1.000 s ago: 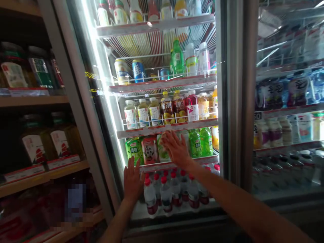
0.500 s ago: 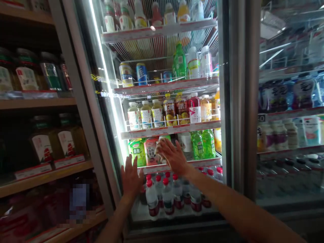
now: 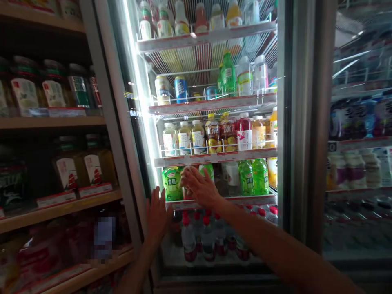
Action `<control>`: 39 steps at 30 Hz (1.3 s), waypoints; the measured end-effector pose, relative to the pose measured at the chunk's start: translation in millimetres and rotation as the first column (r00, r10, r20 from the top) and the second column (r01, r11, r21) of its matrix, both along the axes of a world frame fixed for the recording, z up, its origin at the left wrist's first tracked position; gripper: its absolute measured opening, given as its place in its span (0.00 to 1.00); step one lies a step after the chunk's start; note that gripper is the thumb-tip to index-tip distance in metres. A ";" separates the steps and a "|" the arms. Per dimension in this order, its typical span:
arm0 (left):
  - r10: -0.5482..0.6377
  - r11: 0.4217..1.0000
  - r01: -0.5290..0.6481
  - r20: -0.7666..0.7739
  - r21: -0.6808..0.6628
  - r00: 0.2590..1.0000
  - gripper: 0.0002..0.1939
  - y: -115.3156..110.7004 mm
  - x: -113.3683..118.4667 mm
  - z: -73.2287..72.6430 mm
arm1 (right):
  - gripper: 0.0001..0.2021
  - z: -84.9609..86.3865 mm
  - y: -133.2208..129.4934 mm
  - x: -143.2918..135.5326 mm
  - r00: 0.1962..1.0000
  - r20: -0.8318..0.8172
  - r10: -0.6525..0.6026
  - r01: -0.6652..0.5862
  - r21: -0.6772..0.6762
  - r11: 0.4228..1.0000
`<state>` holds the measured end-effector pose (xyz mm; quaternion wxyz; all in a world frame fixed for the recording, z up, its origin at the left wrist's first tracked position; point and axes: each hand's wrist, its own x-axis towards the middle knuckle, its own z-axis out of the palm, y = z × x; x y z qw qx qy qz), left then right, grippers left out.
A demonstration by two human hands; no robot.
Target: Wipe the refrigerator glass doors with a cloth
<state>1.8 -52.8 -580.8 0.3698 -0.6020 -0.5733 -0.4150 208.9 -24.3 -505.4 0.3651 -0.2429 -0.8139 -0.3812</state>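
My right hand (image 3: 202,190) is pressed toward the glass door (image 3: 190,261) of a lit drinks fridge, with a crumpled pale cloth (image 3: 185,176) under its fingers. Behind that hand, a dark-red drink bottle is mostly hidden. Lower and to the left, my left hand (image 3: 157,214) is held up with its fingers apart, by the left side of the door; whether it touches the glass I cannot tell. Green plum drink bottles (image 3: 172,183) show through the pane just left of the cloth.
Shelves of bottles and cans fill the fridge, with red-capped water bottles (image 3: 208,241) at the bottom. Its metal frame (image 3: 306,122) separates it from another drinks fridge on the right. Wooden shelves (image 3: 92,200) with jars and bottles stand on the left.
My right hand has moved left across the glass with the cloth, uncovering a green bottle and covering the dark-red one. The view has turned slightly left. My left hand stays raised and open.
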 end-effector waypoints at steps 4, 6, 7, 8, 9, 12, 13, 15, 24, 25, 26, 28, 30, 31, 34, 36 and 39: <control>0.008 1.000 -0.008 0.010 -0.027 1.000 0.26 -0.8 -5.0 8.5 | 0.27 20.8 3.3 -15.2 0.997 -0.065 -0.027 0.026 -0.016 1.000; 0.010 1.000 -0.010 -0.006 -0.017 1.000 0.26 -1.4 -6.5 7.7 | 0.26 0.5 1.2 -16.8 0.999 0.035 0.013 -0.013 0.002 1.000; 0.009 1.000 -0.009 -0.017 -0.012 1.000 0.26 -1.6 -7.8 6.8 | 0.26 -12.4 0.2 -16.7 0.994 0.100 0.039 -0.041 0.015 0.999; 0.007 1.000 -0.007 -0.025 -0.008 1.000 0.26 -1.6 -9.5 6.0 | 0.25 -23.6 -0.3 -16.5 0.985 0.162 0.065 -0.069 0.025 0.997; 0.004 1.000 -0.004 -0.030 -0.006 1.000 0.26 -1.4 -11.6 5.7 | 0.24 -30.7 -0.2 -16.7 0.975 0.206 0.082 -0.090 0.028 0.996; 0.011 1.000 -0.011 -0.015 0.007 1.000 0.27 0.0 -18.9 10.6 | 0.24 -16.9 3.2 -21.5 0.983 0.165 0.078 -0.083 0.022 0.996; 0.015 1.000 -0.015 -0.006 0.013 1.000 0.27 0.5 -20.7 14.3 | 0.25 -2.8 4.8 -24.0 0.993 0.107 0.057 -0.059 0.018 0.998; 0.011 1.000 -0.011 0.003 0.018 1.000 0.28 1.5 -21.5 24.1 | 0.27 26.6 7.9 -27.4 1.000 -0.012 0.006 -0.006 0.012 1.000; -0.080 0.995 0.081 -0.019 0.050 0.997 0.27 10.0 10.9 68.2 | 0.23 -16.4 5.1 26.3 0.983 0.183 0.019 -0.043 0.128 0.991; -0.091 0.994 0.093 -0.029 0.065 0.995 0.27 12.1 16.8 72.3 | 0.24 -12.6 6.8 35.6 0.985 0.173 0.005 -0.029 0.135 0.990; -0.104 0.991 0.107 -0.042 0.079 0.994 0.27 14.0 23.4 76.6 | 0.25 -2.7 8.9 44.5 0.992 0.126 -0.021 0.004 0.131 0.991; -0.138 0.984 0.145 -0.070 0.104 0.988 0.27 17.3 38.7 86.0 | 0.26 28.1 13.2 60.8 0.995 -0.040 -0.092 0.096 0.098 0.991; -0.175 0.975 0.185 -0.088 0.125 0.981 0.27 19.7 55.8 96.6 | 0.26 56.2 15.8 75.8 0.968 -0.195 -0.158 0.174 0.066 0.983; -0.193 0.970 0.204 -0.092 0.134 0.977 0.27 20.9 64.5 102.0 | 0.26 63.2 15.8 82.8 0.955 -0.238 -0.177 0.198 0.065 0.978; -0.227 0.956 0.242 -0.105 0.163 0.968 0.27 26.9 88.4 116.9 | 0.25 46.5 10.1 101.4 0.962 -0.200 -0.188 0.211 0.101 0.972; -0.236 0.947 0.257 -0.126 0.191 0.963 0.27 34.6 100.7 123.7 | 0.25 17.1 5.6 113.1 0.979 -0.101 -0.177 0.189 0.130 0.973; -0.225 0.925 0.260 -0.149 0.278 0.963 0.27 50.4 112.0 127.2 | 0.25 -7.0 7.0 134.2 0.985 -0.020 -0.172 0.172 0.161 0.972</control>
